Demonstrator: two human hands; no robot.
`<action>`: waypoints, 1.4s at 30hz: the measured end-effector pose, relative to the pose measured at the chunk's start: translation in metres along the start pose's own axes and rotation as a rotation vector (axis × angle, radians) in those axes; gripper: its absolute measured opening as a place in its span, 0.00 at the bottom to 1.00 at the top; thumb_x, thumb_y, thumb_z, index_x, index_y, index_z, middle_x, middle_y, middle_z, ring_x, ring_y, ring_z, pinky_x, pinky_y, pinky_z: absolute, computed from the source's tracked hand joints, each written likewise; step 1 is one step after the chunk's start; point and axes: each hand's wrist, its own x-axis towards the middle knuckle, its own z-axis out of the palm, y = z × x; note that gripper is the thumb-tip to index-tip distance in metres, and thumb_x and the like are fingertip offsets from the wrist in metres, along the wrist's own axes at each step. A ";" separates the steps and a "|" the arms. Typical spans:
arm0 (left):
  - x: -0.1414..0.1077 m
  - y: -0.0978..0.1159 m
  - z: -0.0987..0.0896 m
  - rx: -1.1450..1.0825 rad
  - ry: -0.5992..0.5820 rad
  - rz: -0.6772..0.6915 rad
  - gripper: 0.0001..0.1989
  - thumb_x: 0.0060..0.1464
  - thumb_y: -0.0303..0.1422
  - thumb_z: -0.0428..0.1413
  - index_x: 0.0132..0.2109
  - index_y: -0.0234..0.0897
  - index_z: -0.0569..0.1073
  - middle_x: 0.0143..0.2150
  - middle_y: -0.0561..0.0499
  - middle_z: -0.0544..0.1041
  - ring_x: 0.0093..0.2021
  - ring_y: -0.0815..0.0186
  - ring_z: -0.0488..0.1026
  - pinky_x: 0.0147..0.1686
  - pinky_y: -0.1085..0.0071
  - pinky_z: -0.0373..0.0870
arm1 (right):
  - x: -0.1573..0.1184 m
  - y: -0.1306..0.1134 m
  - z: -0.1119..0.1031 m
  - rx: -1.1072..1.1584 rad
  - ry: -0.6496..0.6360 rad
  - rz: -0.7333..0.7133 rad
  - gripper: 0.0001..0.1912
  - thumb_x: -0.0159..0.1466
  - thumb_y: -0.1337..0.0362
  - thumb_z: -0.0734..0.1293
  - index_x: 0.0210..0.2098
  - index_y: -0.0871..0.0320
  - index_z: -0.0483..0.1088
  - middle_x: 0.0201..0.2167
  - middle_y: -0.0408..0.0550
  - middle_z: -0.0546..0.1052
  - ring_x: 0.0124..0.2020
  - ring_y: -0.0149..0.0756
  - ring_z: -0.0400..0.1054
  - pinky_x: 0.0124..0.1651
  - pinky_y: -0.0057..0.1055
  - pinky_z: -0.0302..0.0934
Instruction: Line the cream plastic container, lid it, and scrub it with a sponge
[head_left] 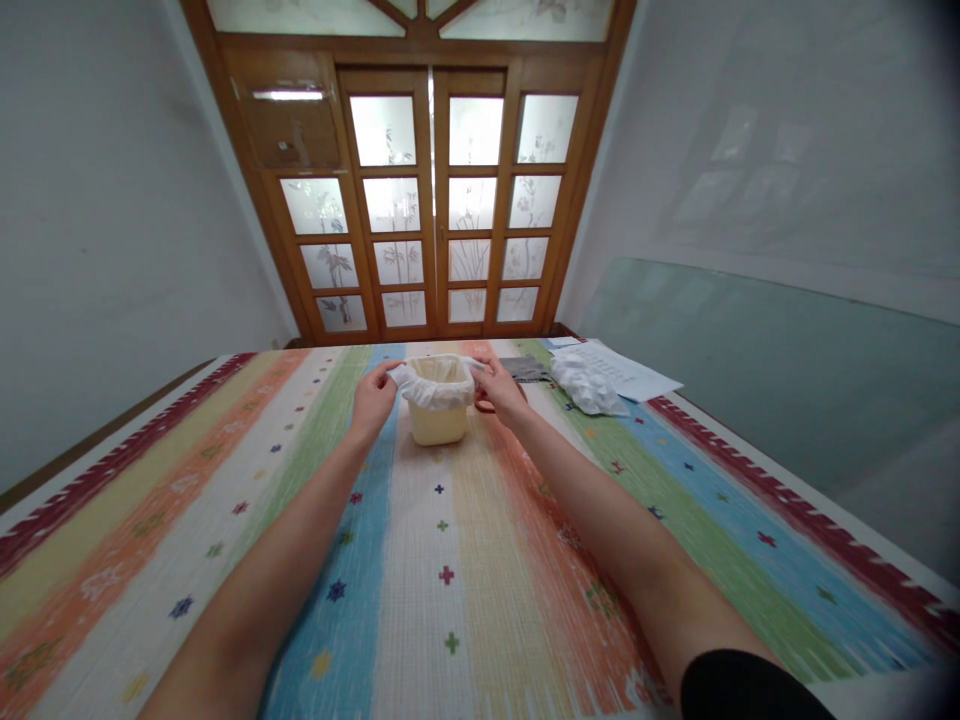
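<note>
A small pale yellow bin (439,424) stands upright on the striped tablecloth, with a white plastic bag (442,395) lining it and folded over its rim. At the bin's left side, my left hand (373,398) pinches a corner of the bag. Opposite it, my right hand (498,388) has its fingers closed on the bag's other corner. Both corners are pulled outward from the rim. The inside of the bin looks bare apart from the liner.
Orange-handled scissors (485,405) lie partly behind my right hand. Beyond them is a grey flat item (525,369). Crumpled white plastic (587,386) and printed paper sheets (626,372) lie at the back right, near the table's edge.
</note>
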 end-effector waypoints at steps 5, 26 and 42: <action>-0.004 0.017 -0.003 -0.026 0.015 -0.021 0.19 0.60 0.39 0.54 0.50 0.38 0.84 0.20 0.57 0.68 0.21 0.68 0.64 0.24 0.75 0.59 | -0.003 -0.011 0.004 -0.066 0.015 -0.188 0.24 0.57 0.53 0.66 0.51 0.55 0.70 0.33 0.41 0.76 0.29 0.31 0.67 0.31 0.27 0.64; -0.007 0.051 -0.006 -0.680 -0.083 0.005 0.15 0.49 0.38 0.57 0.27 0.40 0.57 0.26 0.54 0.62 0.28 0.67 0.64 0.32 0.70 0.65 | -0.032 -0.072 -0.003 0.158 0.073 -0.408 0.03 0.53 0.62 0.60 0.27 0.53 0.61 0.27 0.48 0.69 0.34 0.41 0.67 0.39 0.36 0.64; 0.006 0.047 -0.036 0.233 -0.038 0.152 0.13 0.56 0.44 0.63 0.41 0.41 0.81 0.32 0.51 0.78 0.30 0.63 0.69 0.34 0.69 0.63 | -0.028 -0.089 -0.029 -0.437 0.034 -0.511 0.12 0.65 0.54 0.66 0.38 0.55 0.76 0.24 0.41 0.66 0.27 0.34 0.59 0.33 0.32 0.53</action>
